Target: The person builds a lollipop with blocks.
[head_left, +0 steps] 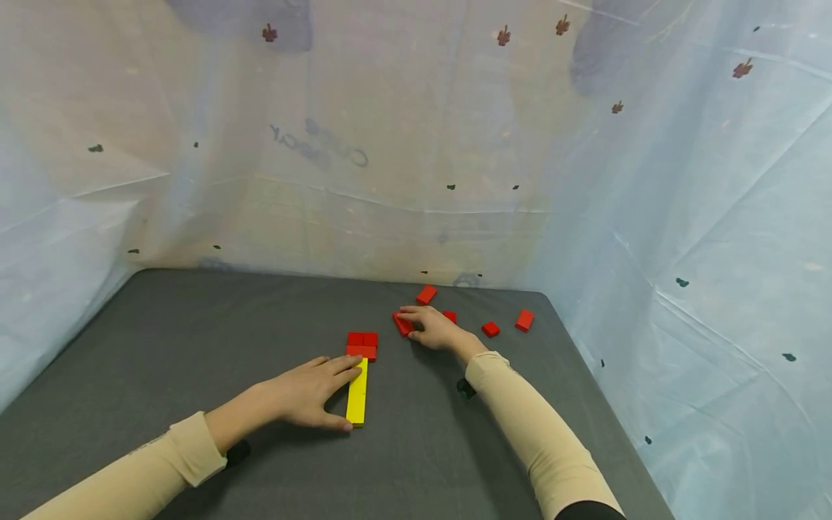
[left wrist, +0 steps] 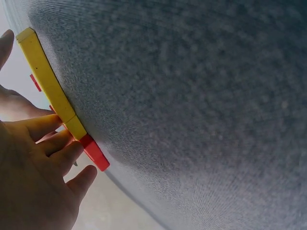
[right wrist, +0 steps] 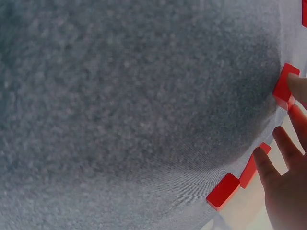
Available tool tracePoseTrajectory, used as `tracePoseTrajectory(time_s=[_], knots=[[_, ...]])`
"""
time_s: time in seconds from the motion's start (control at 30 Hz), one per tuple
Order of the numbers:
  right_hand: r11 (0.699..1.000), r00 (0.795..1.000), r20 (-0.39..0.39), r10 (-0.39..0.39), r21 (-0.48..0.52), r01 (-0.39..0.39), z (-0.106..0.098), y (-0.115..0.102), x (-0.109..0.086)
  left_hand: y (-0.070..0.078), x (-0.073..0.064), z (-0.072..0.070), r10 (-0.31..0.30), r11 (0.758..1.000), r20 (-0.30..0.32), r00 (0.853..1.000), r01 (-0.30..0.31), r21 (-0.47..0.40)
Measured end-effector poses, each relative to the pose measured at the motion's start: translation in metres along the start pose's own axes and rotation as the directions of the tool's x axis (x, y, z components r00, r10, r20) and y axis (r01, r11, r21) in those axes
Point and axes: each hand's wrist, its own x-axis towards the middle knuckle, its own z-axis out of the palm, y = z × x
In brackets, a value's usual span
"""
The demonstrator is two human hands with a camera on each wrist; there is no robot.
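Observation:
My left hand [head_left: 312,392] lies beside a long yellow block [head_left: 357,397], fingers spread over its far end and thumb at its near end. A seam crosses the yellow in the left wrist view. Directly beyond it, several red blocks [head_left: 362,352] sit together as a small group, touching one another. To the right, my right hand [head_left: 434,328] pinches a red block [head_left: 401,325] lying on the table, thumb at one end and index finger at the other. In the right wrist view the thumb covers part of that red block [right wrist: 283,91].
Other red blocks lie loose about the right hand: one near the back edge [head_left: 426,295], one partly behind the hand [head_left: 450,316], and two farther right, a small one [head_left: 490,329] and a larger one [head_left: 524,320]. A pale plastic sheet [head_left: 403,144] hangs behind the grey table [head_left: 227,339].

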Motion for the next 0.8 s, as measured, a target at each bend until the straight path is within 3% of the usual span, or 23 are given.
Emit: tracePoseTrajectory(time_s=[0.4,0.8], knots=[[1.000,0.999,-0.049,0.007,0.010,-0.006,0.0013,-0.0013,-0.0029,-0.0017,0.0020,0.0021,0.004,1.000,-0.006,1.000,-0.004,-0.007],[0.987,0.988,-0.136,0.070,0.153,-0.048,0.0055,-0.0098,-0.0063,-0.0032,0.0011,0.0043,-0.003,1.000,-0.020,1.000,0.002,-0.006]])
